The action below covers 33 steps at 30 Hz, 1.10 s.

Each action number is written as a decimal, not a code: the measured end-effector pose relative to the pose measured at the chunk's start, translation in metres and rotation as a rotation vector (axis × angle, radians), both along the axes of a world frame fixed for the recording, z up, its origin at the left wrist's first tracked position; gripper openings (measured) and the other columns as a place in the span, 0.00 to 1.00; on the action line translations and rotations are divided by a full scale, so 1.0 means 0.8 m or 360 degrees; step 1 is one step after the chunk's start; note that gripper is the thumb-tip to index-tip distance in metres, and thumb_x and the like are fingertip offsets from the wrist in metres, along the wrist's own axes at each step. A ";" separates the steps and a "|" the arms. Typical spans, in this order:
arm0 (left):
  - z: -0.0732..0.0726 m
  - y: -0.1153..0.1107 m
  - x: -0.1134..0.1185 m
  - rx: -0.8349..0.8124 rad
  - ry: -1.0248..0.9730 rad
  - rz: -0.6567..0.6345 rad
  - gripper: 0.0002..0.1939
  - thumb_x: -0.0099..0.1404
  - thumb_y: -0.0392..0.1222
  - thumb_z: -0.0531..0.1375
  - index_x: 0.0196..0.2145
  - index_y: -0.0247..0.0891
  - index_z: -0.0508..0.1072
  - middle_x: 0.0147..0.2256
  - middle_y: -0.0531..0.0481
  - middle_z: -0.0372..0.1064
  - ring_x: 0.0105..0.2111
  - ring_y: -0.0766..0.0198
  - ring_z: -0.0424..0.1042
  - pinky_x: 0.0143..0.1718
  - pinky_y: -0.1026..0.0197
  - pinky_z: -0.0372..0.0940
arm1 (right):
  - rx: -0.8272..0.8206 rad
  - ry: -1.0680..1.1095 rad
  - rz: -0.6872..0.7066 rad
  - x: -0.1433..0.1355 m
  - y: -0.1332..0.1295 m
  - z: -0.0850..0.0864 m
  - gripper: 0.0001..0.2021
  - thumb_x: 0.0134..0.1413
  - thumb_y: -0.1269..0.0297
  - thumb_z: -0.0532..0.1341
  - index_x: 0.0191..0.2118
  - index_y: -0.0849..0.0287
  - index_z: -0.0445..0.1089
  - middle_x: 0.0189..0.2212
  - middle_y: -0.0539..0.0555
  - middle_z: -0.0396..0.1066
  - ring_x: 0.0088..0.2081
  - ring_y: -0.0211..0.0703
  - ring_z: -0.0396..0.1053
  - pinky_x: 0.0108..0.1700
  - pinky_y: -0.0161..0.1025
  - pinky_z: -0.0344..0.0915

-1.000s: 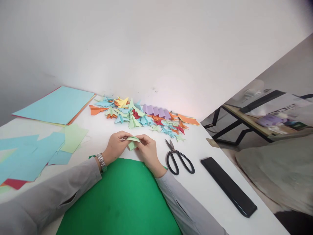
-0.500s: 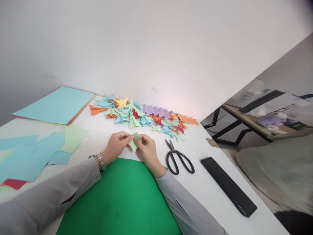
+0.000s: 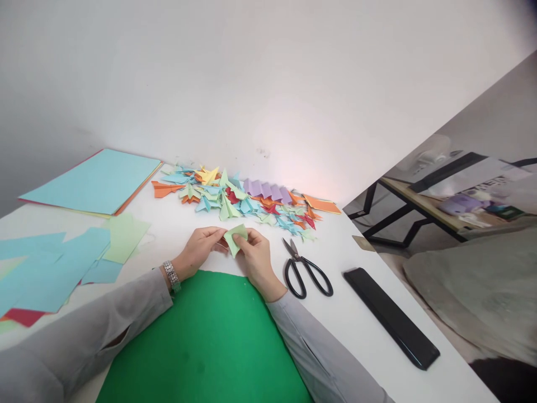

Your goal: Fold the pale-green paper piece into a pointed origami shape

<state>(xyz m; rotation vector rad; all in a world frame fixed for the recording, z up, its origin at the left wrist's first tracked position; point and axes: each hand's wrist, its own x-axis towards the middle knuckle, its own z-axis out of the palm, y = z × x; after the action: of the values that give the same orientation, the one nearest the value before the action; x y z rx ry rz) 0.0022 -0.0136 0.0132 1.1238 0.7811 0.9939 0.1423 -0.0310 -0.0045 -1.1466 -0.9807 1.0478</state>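
A small piece of light green paper (image 3: 235,239) is held up between my two hands, above the far edge of a green mat (image 3: 197,336). My left hand (image 3: 200,250), with a metal watch on the wrist, pinches its left side. The thumb and fingers of my right hand (image 3: 258,257) grip its right side. Behind my hands lies a heap of small folded papers (image 3: 229,196) in green, blue, orange, red and yellow. A row of pleated purple paper (image 3: 268,190) is among them.
Black-handled scissors (image 3: 300,268) and a long black case (image 3: 392,319) lie on the right. Large coloured sheets (image 3: 96,179) are stacked at the back left, with loose cut papers (image 3: 79,263) nearer. A wall stands behind the table.
The light green paper has shifted slightly right and up and turned, showing a broader face. The fingers of my left hand have moved toward its left edge.
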 end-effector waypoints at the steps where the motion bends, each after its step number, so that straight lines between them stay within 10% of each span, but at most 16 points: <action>1: 0.000 0.000 0.000 0.0008 0.0002 -0.0009 0.18 0.55 0.52 0.64 0.30 0.31 0.78 0.28 0.43 0.75 0.29 0.61 0.73 0.34 0.56 0.71 | -0.0001 0.0003 0.0005 0.000 0.000 0.000 0.09 0.38 0.60 0.67 0.27 0.58 0.71 0.23 0.49 0.73 0.22 0.37 0.63 0.24 0.36 0.62; 33: -0.002 -0.001 0.002 0.0211 0.0269 0.0208 0.15 0.52 0.51 0.65 0.26 0.34 0.77 0.22 0.51 0.72 0.21 0.66 0.69 0.24 0.63 0.67 | -0.0020 0.0063 0.0162 0.000 -0.005 0.006 0.09 0.37 0.62 0.69 0.26 0.60 0.73 0.20 0.48 0.72 0.23 0.39 0.66 0.24 0.36 0.61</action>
<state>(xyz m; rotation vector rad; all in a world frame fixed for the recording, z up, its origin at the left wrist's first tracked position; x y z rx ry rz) 0.0038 -0.0144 0.0119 1.2965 0.9453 1.0821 0.1421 -0.0347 0.0003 -1.0915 -1.0111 1.1555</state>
